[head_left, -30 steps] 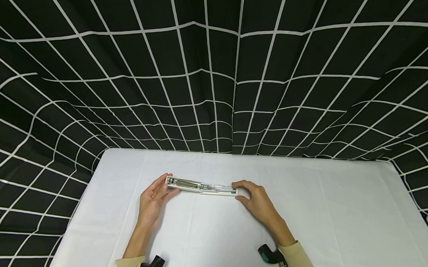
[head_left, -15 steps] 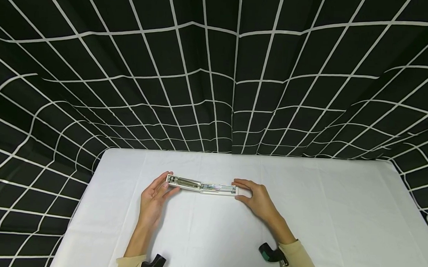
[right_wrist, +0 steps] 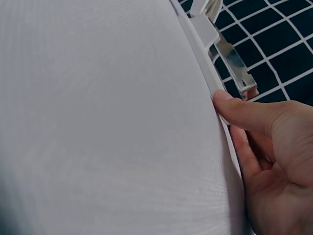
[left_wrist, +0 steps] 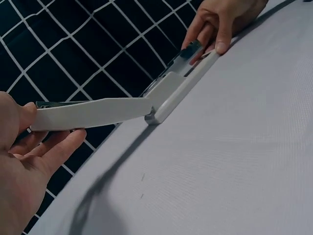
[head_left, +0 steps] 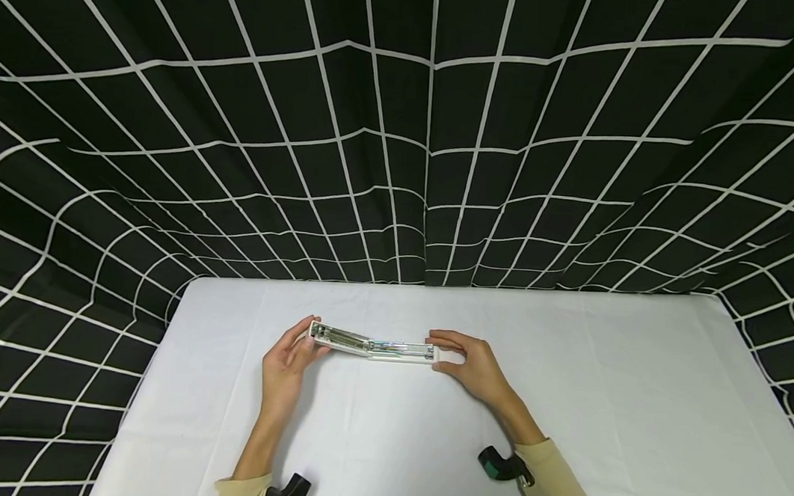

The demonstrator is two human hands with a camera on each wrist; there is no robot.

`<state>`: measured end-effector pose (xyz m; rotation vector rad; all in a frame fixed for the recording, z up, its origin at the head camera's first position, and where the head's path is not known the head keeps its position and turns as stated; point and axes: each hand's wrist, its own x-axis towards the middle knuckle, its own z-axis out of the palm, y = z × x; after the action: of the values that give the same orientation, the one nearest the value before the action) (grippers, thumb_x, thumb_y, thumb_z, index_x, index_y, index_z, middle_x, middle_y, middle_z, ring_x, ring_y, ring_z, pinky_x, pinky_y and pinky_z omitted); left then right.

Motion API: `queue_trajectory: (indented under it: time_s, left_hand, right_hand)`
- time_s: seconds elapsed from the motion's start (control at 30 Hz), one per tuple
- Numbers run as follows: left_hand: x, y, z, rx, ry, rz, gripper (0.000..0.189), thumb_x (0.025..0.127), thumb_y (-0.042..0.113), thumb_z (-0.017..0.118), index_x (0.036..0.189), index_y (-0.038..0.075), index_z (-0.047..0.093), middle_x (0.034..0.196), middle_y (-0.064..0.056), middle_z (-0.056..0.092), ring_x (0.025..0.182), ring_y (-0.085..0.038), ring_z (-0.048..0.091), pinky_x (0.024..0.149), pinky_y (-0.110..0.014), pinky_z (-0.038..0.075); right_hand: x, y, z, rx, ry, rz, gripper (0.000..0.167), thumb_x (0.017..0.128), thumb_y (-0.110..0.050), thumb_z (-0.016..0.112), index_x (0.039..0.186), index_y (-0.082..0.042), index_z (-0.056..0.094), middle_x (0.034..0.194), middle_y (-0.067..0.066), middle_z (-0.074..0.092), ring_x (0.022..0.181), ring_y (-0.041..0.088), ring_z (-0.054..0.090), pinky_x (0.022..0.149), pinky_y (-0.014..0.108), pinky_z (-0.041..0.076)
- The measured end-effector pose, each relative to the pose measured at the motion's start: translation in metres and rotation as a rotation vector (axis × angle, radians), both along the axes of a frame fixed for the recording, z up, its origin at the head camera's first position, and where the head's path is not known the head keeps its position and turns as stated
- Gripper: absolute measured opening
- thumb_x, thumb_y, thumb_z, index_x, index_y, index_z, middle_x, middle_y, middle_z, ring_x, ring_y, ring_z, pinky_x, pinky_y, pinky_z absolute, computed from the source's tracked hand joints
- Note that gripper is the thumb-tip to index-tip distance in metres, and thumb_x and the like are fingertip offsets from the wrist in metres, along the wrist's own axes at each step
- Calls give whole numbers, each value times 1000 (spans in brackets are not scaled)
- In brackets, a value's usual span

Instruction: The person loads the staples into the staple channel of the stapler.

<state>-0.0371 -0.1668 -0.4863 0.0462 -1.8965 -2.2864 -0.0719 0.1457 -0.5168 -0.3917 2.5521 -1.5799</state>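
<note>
A white stapler (head_left: 401,359) lies folded wide open near the middle of the table, its metal staple magazine (head_left: 398,348) and the inside of its top arm (head_left: 338,338) facing up. My left hand (head_left: 283,369) grips the far end of the top arm, thumb on one side and fingers beneath. In the left wrist view that arm (left_wrist: 93,113) slants up from the hinge, clear of the cloth. At the other end my right hand (head_left: 477,368) pinches the stapler's base between thumb and fingers. The right wrist view shows the thumb (right_wrist: 225,97) on the base's edge, with the magazine (right_wrist: 234,63) raised above it.
A white cloth (head_left: 564,406) covers the table. Black curtains with a white grid (head_left: 388,165) stand behind and at both sides. A dark camera mount (head_left: 288,492) sits at the left wrist and another mount (head_left: 505,466) at the right.
My left hand has raised the end of the top arm slightly, so the stapler bends more at its hinge. The right hand keeps its hold on the base. The head view has shifted a little.
</note>
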Motion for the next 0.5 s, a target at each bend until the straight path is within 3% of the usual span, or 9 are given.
queue_trajectory:
  time_s: [0.17, 0.4, 0.5]
  left_hand:
    - [1, 1, 2, -2, 4, -6, 38, 99, 1, 55, 135, -10, 50, 137, -29, 51, 109, -15, 65, 93, -35, 57]
    - [2, 1, 4, -21, 2, 0, 38, 99, 3, 55, 134, -9, 51, 136, -28, 52, 104, -15, 68, 93, -35, 57]
    - [2, 1, 3, -22, 4, 4, 38, 99, 3, 55, 134, -11, 51, 136, -29, 51, 103, -15, 68, 92, -35, 58]
  right_hand:
    - [-1, 1, 2, -78, -40, 11, 59, 72, 7, 82, 127, -1, 62, 114, 9, 71, 103, 21, 69, 88, 28, 60]
    - [7, -8, 42, -145, -58, 38, 58, 72, 19, 75, 127, 14, 56, 115, 28, 66, 105, 40, 65, 91, 43, 58]
    - [6, -9, 42, -140, -40, 37, 60, 71, 21, 75, 127, 14, 55, 112, 28, 66, 103, 41, 65, 91, 43, 58]
